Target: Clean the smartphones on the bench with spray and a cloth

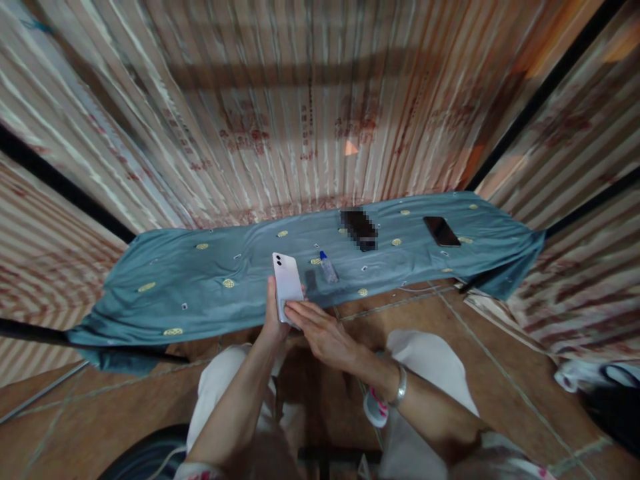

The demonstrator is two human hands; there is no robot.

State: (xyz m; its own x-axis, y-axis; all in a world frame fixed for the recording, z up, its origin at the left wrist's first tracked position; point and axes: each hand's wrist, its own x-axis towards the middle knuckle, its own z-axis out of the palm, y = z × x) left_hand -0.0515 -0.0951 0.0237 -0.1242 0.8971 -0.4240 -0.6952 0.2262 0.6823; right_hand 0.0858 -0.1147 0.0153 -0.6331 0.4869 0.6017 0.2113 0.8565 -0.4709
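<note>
A blue-grey cloth [200, 287] lies spread over the floor before you, running up to the corrugated wall. Near its far right corner rests a dark phone [441, 231]. You hold a white phone [287, 287] above the cloth's near edge, back side up: your left hand [274, 319] grasps it from below, your right hand [323, 333] lies with flat, extended fingers on its lower end. Just beyond it, a small bottle [329, 267] lies on the cloth.
</note>
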